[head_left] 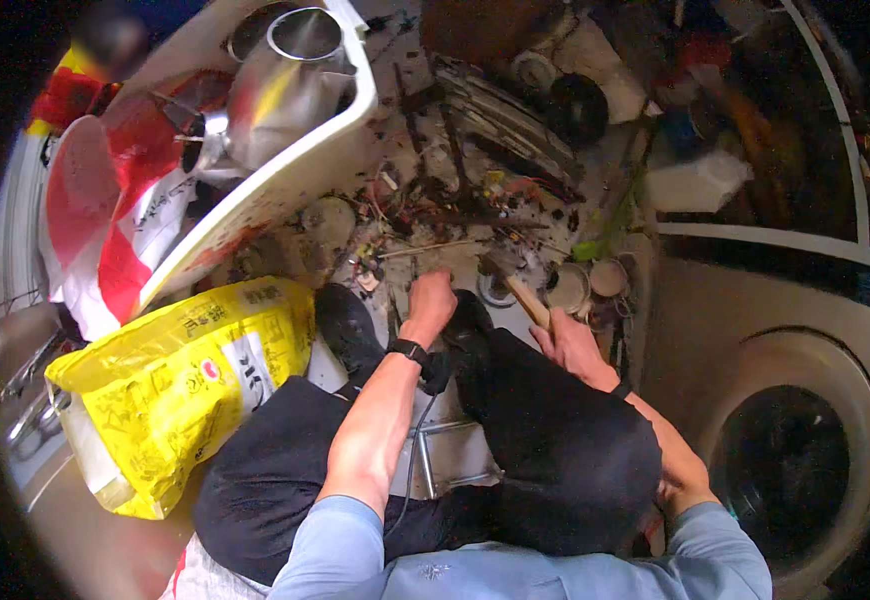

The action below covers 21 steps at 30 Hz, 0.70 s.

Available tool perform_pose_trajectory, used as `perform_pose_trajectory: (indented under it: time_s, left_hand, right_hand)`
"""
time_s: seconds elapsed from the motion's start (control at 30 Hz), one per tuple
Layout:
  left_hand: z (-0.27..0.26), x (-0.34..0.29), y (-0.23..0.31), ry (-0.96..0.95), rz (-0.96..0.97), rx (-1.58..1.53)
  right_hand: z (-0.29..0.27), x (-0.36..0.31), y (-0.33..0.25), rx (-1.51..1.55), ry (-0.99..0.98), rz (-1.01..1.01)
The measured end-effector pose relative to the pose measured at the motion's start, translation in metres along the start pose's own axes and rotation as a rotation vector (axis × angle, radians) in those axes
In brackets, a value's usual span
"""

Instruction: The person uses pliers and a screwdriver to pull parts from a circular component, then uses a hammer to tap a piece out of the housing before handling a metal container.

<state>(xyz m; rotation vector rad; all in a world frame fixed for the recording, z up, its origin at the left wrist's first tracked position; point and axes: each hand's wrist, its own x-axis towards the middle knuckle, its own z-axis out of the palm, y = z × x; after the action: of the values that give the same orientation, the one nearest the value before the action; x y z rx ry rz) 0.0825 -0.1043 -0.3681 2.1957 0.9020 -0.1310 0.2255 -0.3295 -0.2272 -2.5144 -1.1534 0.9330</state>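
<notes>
My left hand [432, 302], with a dark band at its wrist, is closed low over the floor between my shoes. What it holds, if anything, is hidden under the fingers. My right hand [573, 346] grips the pale handle of a wooden-handled hammer [528, 303]. The hammer slants up and left, and its dark head lies just right of my left hand, too blurred for detail. Small debris [425, 215] and a thin stick [430, 248] lie just beyond my hands. Round tins [568, 288] stand beside the hammer.
A yellow printed bag [205, 385] leans by my left knee. Behind it, a white basket [285, 165] holds metal vessels [290, 100]. Metal strips [505, 120] and a black ring [577, 108] lie farther off. A front-loading washing machine [695, 350] stands at my right.
</notes>
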Motion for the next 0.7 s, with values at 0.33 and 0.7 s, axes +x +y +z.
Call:
perform_pose_trajectory:
  time_s: [0.33,0.7]
  left_hand:
    - [0.031,0.008,0.043,-0.012,0.090,0.020]
    - [0.078,0.045,0.073,-0.136,0.262,0.204]
  right_hand:
    - [0.000,-0.075,0.033,0.245,0.238,0.347]
    - [0.024,-0.075,0.047,0.295,0.078,0.432]
